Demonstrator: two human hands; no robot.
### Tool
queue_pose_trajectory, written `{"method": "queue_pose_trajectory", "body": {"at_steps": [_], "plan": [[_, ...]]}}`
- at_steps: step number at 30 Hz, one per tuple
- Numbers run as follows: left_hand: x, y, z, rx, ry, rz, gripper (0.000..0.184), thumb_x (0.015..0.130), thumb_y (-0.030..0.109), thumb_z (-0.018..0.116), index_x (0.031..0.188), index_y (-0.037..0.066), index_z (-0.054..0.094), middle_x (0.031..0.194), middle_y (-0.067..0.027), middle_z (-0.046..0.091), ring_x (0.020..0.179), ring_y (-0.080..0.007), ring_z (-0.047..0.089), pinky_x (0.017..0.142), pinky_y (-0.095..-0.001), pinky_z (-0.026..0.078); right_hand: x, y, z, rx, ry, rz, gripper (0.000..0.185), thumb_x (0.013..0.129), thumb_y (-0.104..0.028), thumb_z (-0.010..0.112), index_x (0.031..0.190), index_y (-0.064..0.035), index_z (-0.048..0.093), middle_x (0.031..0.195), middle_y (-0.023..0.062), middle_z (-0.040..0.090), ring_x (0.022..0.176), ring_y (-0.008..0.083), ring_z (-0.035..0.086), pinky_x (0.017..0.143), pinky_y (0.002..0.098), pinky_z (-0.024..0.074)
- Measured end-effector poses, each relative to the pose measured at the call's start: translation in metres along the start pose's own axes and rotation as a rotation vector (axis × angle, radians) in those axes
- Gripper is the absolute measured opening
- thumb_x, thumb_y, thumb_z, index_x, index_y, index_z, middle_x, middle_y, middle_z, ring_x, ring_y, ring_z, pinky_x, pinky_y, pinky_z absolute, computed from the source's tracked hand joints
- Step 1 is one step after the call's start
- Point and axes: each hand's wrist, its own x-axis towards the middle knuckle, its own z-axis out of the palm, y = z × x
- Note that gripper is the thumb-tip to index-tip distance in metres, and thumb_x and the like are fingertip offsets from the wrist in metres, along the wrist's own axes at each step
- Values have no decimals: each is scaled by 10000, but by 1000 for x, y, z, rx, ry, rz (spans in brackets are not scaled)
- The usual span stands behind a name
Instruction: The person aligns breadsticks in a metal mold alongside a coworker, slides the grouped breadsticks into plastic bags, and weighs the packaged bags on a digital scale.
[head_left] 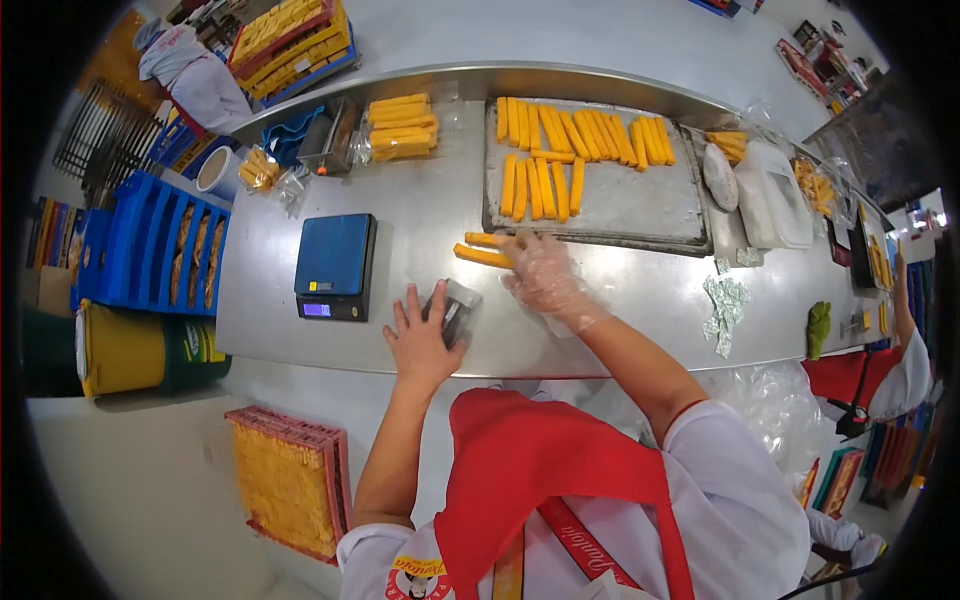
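Two-handed handling of yellow sticks at a metal counter [420, 240], seen from the head. The right hand [548, 280], in a clear glove, grasps a pair of sticks [482, 257] by their right-hand ends; they lie nearly parallel, their free ends pointing left, just off the near left corner of the tray [610, 205]. The left hand [425, 345] is bare and released, its fingers spread, palm down at the near edge of the counter; its thumb side is against or just beside a small dark object [459, 312] with clear film about it, which is too blurred to identify.

On the tray, a far row [588, 135] of sticks runs along the back, with a shorter near row [541, 190] in front on the left; a single stick [552, 156] lies crosswise between the two. Left of the tray, at the back, sits a stack of sticks [402, 130] with clear film around it, beside a metal box [327, 145]. The scale [336, 262] stands near the left hand, its display lit. To the right of the tray are a white container [776, 200] and, nearer, a scatter of sachets [725, 305].
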Motion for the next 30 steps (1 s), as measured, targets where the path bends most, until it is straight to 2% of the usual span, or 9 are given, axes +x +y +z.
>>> {"method": "queue_pose_trajectory", "body": {"at_steps": [4,6,9,12,17,20,26,28,30], "plan": [[6,-23,3,45,88,125,886,723,251,748,1522,276,366,1563,-217,301,1353,-481,381,962,-638,422,-5,-5,-3,-16,-59,92,503,796,-278,758,1251,-102,636,1047,150,638,935,341,608,870,437,487],[13,-35,9,-123,121,237,692,691,237,757,1344,182,535,1495,-210,390,1256,-436,475,918,-570,456,1,4,-14,76,-24,150,442,802,-279,746,1194,-89,670,1019,167,647,934,357,620,879,439,491],[18,-36,13,-154,143,370,526,666,235,763,1148,123,586,1418,-185,464,1184,-393,524,900,-531,467,16,37,-26,120,309,438,453,825,-324,708,1178,-45,662,1085,234,653,996,408,633,889,485,504],[32,-20,15,-163,101,596,497,655,246,782,1087,114,576,1392,-167,487,1166,-373,539,901,-524,467,37,62,-28,-22,225,557,510,849,-356,676,1233,-26,623,1115,254,650,986,414,637,873,493,510],[43,19,5,8,118,715,717,667,318,814,1318,172,552,1432,-122,485,1324,-350,440,1075,-616,309,56,84,-6,-54,144,549,556,829,-358,670,1277,-38,587,1082,238,649,990,412,638,896,481,512],[34,19,9,-25,173,559,742,655,343,828,1326,185,554,1435,-122,482,1318,-360,440,1089,-616,294,50,99,-14,-117,28,650,563,816,-344,679,1286,-48,587,1064,226,649,993,407,641,892,478,519],[37,12,21,-63,204,571,759,623,369,838,1290,137,561,1399,-107,500,1222,-319,482,1022,-526,340,14,102,-12,-220,74,501,527,817,-302,674,1262,-27,605,1045,204,665,951,357,661,832,445,542],[37,11,20,-63,196,574,752,628,357,840,1288,140,553,1401,-105,496,1225,-311,481,1026,-517,343,5,92,-40,862,92,779,454,801,-265,683,1168,3,660,988,140,683,858,271,655,763,378,541],[38,9,21,-65,182,575,750,629,353,840,1287,141,549,1404,-103,493,1227,-309,480,1029,-516,343,-30,108,-42,1154,-56,734,414,801,-252,682,1127,3,682,958,114,682,822,235,639,727,353,527]]}}
